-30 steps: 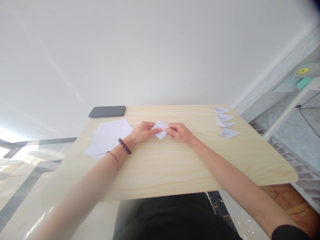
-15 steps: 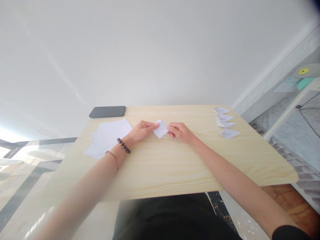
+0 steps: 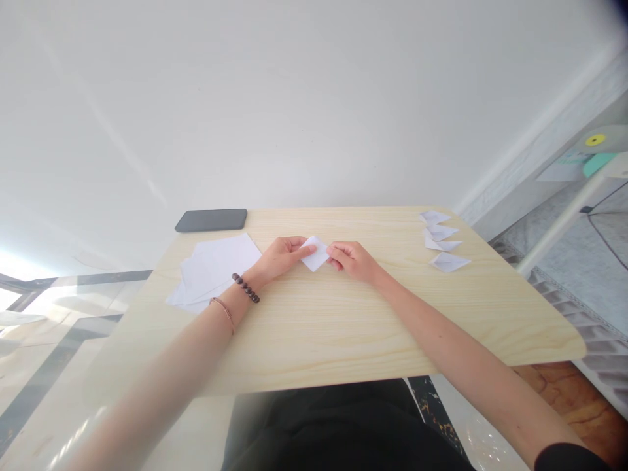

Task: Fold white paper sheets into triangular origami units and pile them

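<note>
A small folded piece of white paper, diamond-shaped from my viewpoint, is held just above or on the wooden table, between both hands. My left hand grips its left side, the thumb lying across the top face and the fingers behind it. On the right corner, my right hand pinches the paper between thumb and curled index finger. The fingers under the paper are hidden. Left of my left hand lies a loose stack of white paper sheets, partly behind my wrist.
A dark phone lies at the table's far left corner. Several folded white paper pieces stand in a column on the right. The light wooden table meets a white wall at the back.
My left hand has slid slightly right, and its thumb now reaches further over the folded paper. My right hand keeps its pinch in nearly the same place.
</note>
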{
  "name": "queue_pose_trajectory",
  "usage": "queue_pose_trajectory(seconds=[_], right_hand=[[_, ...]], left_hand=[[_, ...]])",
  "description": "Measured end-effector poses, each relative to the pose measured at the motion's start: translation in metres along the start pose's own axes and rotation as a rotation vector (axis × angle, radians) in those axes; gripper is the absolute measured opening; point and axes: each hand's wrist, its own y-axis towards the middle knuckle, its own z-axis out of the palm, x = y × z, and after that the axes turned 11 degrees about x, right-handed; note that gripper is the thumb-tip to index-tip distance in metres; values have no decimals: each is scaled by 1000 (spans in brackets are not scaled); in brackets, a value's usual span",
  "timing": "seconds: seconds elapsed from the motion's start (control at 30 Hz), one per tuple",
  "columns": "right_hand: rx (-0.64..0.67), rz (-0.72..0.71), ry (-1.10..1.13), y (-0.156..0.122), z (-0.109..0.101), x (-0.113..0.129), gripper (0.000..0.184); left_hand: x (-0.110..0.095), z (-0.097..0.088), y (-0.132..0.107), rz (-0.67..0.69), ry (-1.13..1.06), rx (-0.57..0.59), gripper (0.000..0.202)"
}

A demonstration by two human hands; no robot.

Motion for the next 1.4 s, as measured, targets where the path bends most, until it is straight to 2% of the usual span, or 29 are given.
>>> queue_pose_trajectory(seconds=[0.1, 0.2, 0.3, 0.4, 0.5, 0.73, 1.0, 1.1, 1.27, 1.4], right_hand=[[-40, 21, 36, 1, -1, -2, 35], [52, 27, -8, 0, -2, -1, 32], [136, 34, -31, -1, -3, 2, 32], [66, 40, -4, -1, -2, 4, 37], [-3, 39, 28, 0, 0, 2, 32], [-7, 13, 4, 1, -1, 0, 32], [67, 11, 99, 0, -4, 3, 28], [42, 0, 136, 0, -4, 1, 28], [-20, 13, 150, 3, -2, -5, 25], [-143, 3, 72, 6, -1, -9, 23]], left_hand=[[0, 1, 0, -19, 29, -11, 45], [0, 1, 1, -1, 14, -79, 39], [0, 1, 1, 33, -9, -88, 35], [0, 1, 1, 29, 27, -61, 35], [1, 0, 1, 24, 79, -36, 35], [5, 1, 2, 26, 101, 5, 39], [8, -2, 1, 33, 128, -9, 36], [7, -1, 1, 44, 93, -40, 37], [9, 3, 4, 153, -42, -92, 35], [11, 1, 6, 211, 42, -209, 32]])
